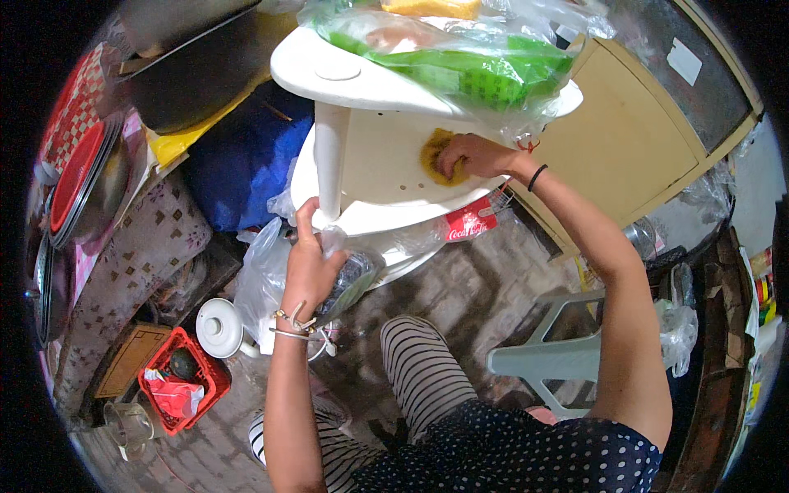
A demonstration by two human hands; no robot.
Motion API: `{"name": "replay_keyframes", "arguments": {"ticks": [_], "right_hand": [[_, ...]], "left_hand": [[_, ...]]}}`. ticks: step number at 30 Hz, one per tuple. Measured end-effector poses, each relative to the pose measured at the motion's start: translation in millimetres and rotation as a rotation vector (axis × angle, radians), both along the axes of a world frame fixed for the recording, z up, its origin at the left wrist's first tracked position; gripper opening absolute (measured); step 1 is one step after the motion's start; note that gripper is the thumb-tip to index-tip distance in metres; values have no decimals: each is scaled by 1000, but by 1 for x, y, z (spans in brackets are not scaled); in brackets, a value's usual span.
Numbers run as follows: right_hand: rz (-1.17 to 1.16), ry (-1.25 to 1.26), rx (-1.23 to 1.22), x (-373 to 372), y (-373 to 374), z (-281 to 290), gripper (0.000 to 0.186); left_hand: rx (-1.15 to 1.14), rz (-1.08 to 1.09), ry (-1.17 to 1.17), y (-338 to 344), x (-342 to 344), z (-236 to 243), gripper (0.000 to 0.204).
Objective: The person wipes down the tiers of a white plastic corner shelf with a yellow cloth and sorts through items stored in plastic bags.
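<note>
My right hand (470, 156) grips a yellow cloth (436, 148), pressed on the middle tier of a white plastic shelf (378, 156). My left hand (312, 263) has its fingers on that tier's front-left rim, beside the white post (333, 140); a clear plastic bag with dark contents (352, 283) hangs beside and partly behind it. Clear and green bags (493, 74) lie on the upper tier, above my right hand. A red printed package (468, 222) shows below the middle tier.
A cream cabinet (620, 131) stands right, a grey-green stool (542, 357) lower right. Left are stacked trays (78, 189), a blue bundle (230, 172), a white lidded pot (218, 327) and a red basket (197, 411). My striped legs are below the shelf.
</note>
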State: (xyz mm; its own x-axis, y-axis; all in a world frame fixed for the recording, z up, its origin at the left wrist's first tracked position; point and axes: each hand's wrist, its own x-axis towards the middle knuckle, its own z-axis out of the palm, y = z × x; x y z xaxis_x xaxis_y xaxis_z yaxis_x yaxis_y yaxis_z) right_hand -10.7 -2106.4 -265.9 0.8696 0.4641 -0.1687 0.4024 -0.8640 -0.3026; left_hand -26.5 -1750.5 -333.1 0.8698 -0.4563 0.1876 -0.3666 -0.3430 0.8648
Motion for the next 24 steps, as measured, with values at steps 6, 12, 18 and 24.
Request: {"name": "replay_keyframes", "arguments": {"ticks": [6,12,18,24], "right_hand": [[-77,-299,43,6,20,-22,30],[195,-376,290,3,121,-15,25],[202,-90,89,-20,44,5,22],[-96,-25,-375,-28,-17,15,26]], "left_hand": [[-12,14,167,2,-1,10,86],[-40,9,134,6,1,4,87],[10,57,14,3,-3,2,82],[20,25,165,3,-2,12,87]]}}
